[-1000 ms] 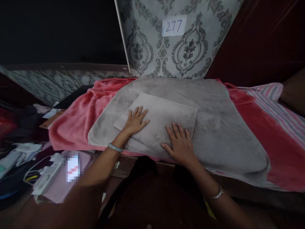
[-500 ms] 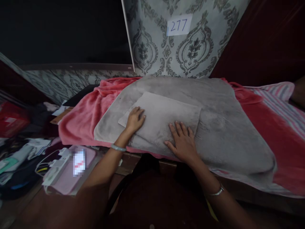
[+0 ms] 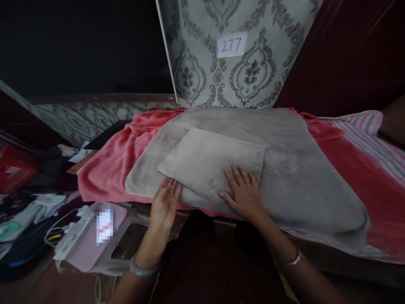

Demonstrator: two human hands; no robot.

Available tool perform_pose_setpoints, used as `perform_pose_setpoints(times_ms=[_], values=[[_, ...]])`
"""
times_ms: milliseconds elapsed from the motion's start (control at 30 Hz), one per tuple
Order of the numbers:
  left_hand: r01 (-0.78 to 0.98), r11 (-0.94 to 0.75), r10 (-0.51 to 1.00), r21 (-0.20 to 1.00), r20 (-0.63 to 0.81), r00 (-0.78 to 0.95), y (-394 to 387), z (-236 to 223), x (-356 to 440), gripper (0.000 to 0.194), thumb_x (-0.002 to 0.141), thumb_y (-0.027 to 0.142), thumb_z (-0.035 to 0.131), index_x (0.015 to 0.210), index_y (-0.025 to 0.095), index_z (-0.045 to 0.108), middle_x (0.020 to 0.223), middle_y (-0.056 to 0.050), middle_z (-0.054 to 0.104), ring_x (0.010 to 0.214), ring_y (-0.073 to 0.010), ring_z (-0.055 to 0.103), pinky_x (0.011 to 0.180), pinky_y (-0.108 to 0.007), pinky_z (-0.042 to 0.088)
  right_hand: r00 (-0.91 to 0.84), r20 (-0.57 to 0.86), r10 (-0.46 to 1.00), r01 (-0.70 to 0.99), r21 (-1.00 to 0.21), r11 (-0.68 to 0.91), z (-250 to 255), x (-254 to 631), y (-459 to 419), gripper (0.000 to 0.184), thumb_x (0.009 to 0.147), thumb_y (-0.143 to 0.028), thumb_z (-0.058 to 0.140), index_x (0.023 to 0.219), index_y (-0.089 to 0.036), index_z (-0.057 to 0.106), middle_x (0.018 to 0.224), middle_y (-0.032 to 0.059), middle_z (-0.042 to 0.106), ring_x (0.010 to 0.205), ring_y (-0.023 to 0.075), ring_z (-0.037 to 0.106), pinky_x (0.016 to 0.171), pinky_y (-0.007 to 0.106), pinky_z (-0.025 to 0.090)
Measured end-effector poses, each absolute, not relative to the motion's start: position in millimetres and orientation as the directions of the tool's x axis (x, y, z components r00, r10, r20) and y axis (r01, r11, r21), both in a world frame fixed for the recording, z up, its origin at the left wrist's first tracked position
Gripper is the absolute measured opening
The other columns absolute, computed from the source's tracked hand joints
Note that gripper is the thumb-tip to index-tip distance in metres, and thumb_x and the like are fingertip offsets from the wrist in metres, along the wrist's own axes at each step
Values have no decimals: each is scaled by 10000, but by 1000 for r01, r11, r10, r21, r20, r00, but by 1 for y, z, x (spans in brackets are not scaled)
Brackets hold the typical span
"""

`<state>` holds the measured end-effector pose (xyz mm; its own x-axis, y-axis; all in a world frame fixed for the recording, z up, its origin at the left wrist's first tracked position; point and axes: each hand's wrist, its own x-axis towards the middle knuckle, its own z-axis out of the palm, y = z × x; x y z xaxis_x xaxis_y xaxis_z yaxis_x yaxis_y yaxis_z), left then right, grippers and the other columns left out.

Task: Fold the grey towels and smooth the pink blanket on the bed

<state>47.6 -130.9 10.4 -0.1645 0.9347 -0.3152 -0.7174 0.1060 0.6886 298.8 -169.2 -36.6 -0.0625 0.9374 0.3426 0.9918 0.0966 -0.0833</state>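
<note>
A flat, light grey plush cloth (image 3: 209, 156) with straight edges, seemingly folded, lies on a larger grey plush blanket (image 3: 303, 181). My right hand (image 3: 243, 192) rests palm down on the cloth's near right part, fingers spread. Turned palm up, my left hand (image 3: 166, 198) has its fingers stretched toward the cloth's near left edge; whether the fingertips reach under it I cannot tell. Neither hand grips anything.
Beneath the grey blanket spreads a pink-red blanket (image 3: 107, 169), with a striped part at right. A power strip (image 3: 74, 234) and a pink pad (image 3: 90, 249) with a lit phone (image 3: 105, 226) stand at the left. A dark screen (image 3: 85, 50) is behind.
My left hand has come off the top of the cloth, moved toward me and left, and turned palm up. My right hand stays flat on the cloth. The view has tilted slightly.
</note>
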Motion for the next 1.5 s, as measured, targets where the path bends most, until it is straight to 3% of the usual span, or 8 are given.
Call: perform_pose_setpoints(times_ms=[300,433,567,700,833,1167,1333,1500], values=[[-721,232,868,653,-473,-149,-130,25,43,183,767,112,560,913,179,647,1138,-141,700,1245,-260,628,1185,-474,435,-182,305,935,969,-105,223,-27,287,-187,770,918,-508,600,1606,-249,373,1676,132,301,1527,391,263,1202,647,228],[-709,242,863,663,-481,-155,-131,30,47,237,757,102,571,962,196,646,1124,-114,706,1227,-250,642,1179,-476,441,-296,262,919,944,-67,323,-22,277,-201,861,808,-185,675,1606,-303,375,1698,84,249,1544,402,227,1198,633,287],[-724,232,873,649,-467,-139,-138,28,53,222,733,96,604,931,179,659,1122,-125,717,1194,-257,662,1171,-459,453,-303,182,935,931,-154,332,-3,289,-187,835,781,8,479,1571,-263,452,1585,77,470,1472,309,419,1146,491,440],[-734,293,901,612,-435,-3,-146,21,60,192,708,108,647,895,149,664,1137,-190,720,1184,-299,676,1134,-458,485,-287,106,952,856,-417,305,35,316,-149,760,796,-55,451,1516,-285,536,1447,26,613,1303,255,611,1069,414,525],[-727,355,895,587,-437,85,-145,16,68,191,703,120,665,892,142,648,1138,-219,715,1212,-333,665,1107,-472,501,-237,75,969,775,-587,235,58,335,-118,702,760,-89,480,1425,-247,638,1418,6,633,1271,256,633,1083,399,519],[-731,373,891,572,-439,111,-112,19,91,151,774,266,649,887,168,629,1110,-164,692,1148,-280,666,1058,-411,522,-255,78,964,728,-641,245,52,342,-131,655,806,-134,512,1431,-296,627,1429,-8,629,1277,245,627,1078,402,519],[-740,303,924,601,-377,72,-106,27,98,216,822,263,635,1032,219,658,1128,-78,717,1093,-227,669,1007,-379,529,-416,-5,909,622,-731,281,62,345,-137,478,930,-355,572,1391,-262,660,1305,33,714,1149,246,691,1018,398,550],[-746,263,935,612,-353,40,-106,26,101,308,763,129,662,1062,198,687,1055,-54,748,1023,-215,689,995,-349,527,-191,94,977,577,-794,190,57,367,-105,417,990,-359,493,1320,-221,705,1221,83,747,1093,232,715,993,398,562]])
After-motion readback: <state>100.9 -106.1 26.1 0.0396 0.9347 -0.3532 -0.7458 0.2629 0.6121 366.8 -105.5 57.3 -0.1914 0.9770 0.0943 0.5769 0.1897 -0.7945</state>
